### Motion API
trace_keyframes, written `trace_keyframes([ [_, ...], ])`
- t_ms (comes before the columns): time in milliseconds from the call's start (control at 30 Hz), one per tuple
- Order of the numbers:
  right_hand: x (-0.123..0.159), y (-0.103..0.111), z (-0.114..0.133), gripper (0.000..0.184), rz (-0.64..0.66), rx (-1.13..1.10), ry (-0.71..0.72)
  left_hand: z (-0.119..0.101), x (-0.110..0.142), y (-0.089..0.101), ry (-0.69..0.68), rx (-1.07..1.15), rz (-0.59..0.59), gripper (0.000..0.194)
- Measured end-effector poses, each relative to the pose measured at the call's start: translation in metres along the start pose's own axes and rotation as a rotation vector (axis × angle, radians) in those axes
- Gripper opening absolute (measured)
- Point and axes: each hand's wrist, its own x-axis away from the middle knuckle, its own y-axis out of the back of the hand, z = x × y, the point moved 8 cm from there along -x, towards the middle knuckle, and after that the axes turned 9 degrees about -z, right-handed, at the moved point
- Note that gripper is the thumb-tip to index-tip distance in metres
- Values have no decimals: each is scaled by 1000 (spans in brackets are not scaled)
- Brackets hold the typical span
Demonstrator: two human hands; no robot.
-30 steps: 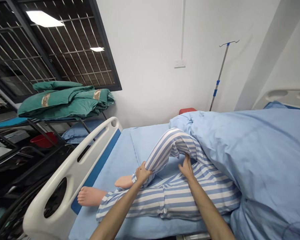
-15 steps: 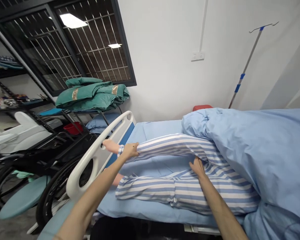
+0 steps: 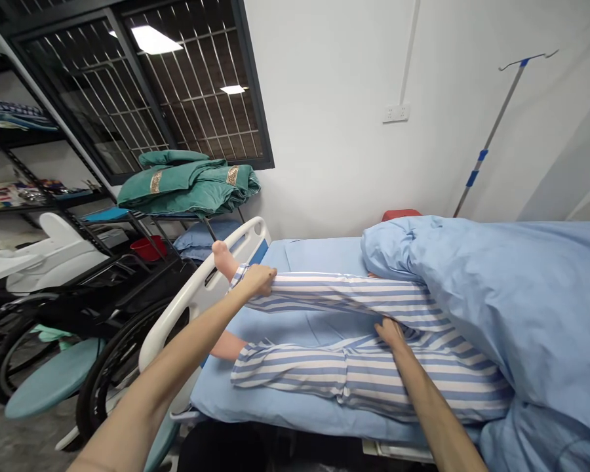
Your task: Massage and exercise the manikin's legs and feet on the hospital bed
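Note:
A figure in blue-and-white striped pyjamas lies on the bed, and I cannot tell if it is a person or a manikin. My left hand (image 3: 258, 280) grips the far striped trouser leg (image 3: 344, 295) at the ankle, holding it straight. Just past that hand, the bare far foot (image 3: 223, 257) stands up by the white bed rail (image 3: 201, 301). My right hand (image 3: 391, 334) presses into the striped cloth at the thighs, its fingers hidden. The near trouser leg (image 3: 295, 370) lies flat, with its bare foot (image 3: 229, 346) partly behind my left forearm. A light blue duvet (image 3: 511, 308) covers the upper body.
A light blue sheet (image 3: 319, 259) covers the mattress. Beyond the rail stand a wheelchair (image 3: 54, 373) and a rack with a folded green blanket (image 3: 187, 187) and a red basin (image 3: 147, 249). An IV pole (image 3: 491, 131) stands by the wall.
The far leg has gone from bent at the knee to straight, its foot swung toward the rail with my left hand. My right hand has slid down from under that knee. The view has turned left.

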Motion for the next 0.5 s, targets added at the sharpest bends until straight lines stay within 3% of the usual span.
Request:
trace_keyframes([
  [100,-1,2,0,40,6,16,-22,8,6,-12,24,25,16,36],
  [200,-3,12,-3,47,-93,-13,-73,0,10,-26,18,55,-10,39],
  [333,-3,30,-11,64,-321,-162,-138,-46,9,-57,16,193,-71,38],
  [500,-3,32,-19,70,-379,-254,-159,-110,7,-120,150,394,-47,47],
])
